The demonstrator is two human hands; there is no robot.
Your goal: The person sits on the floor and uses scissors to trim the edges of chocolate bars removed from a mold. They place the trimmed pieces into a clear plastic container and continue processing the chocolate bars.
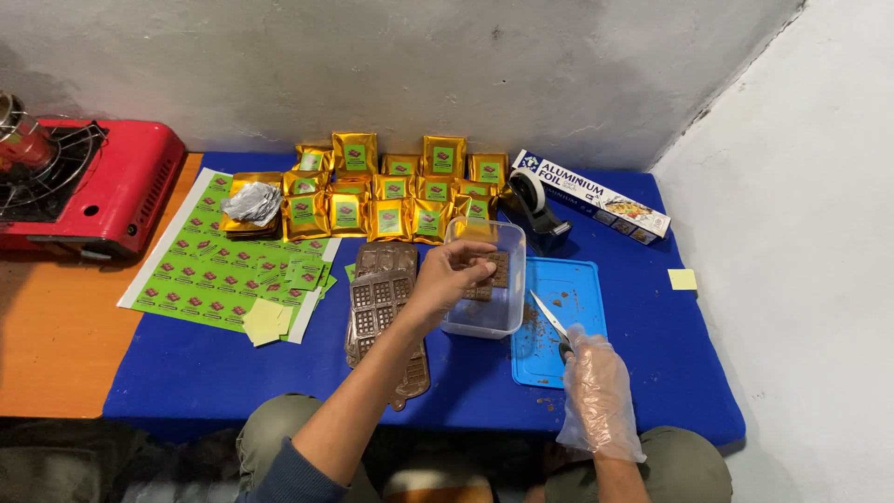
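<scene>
My bare left hand [452, 275] reaches over a clear plastic container [484, 321] and pinches a brown chocolate piece [496, 268] at its rim. Other chocolate pieces lie inside the container. My right hand [591, 373], in a loose clear plastic glove, grips a small knife [549, 319] whose blade points up and left over a blue cutting board [568, 289] dusted with chocolate crumbs. A brown chocolate mould tray [384, 312] lies just left of the container.
Several gold pouches with green labels [391, 191] stand in rows at the back. A green sticker sheet [214, 270] lies left, a foil box [591, 196] and tape dispenser [535, 210] back right, a red gas stove [93, 191] far left, a yellow note [683, 278] right.
</scene>
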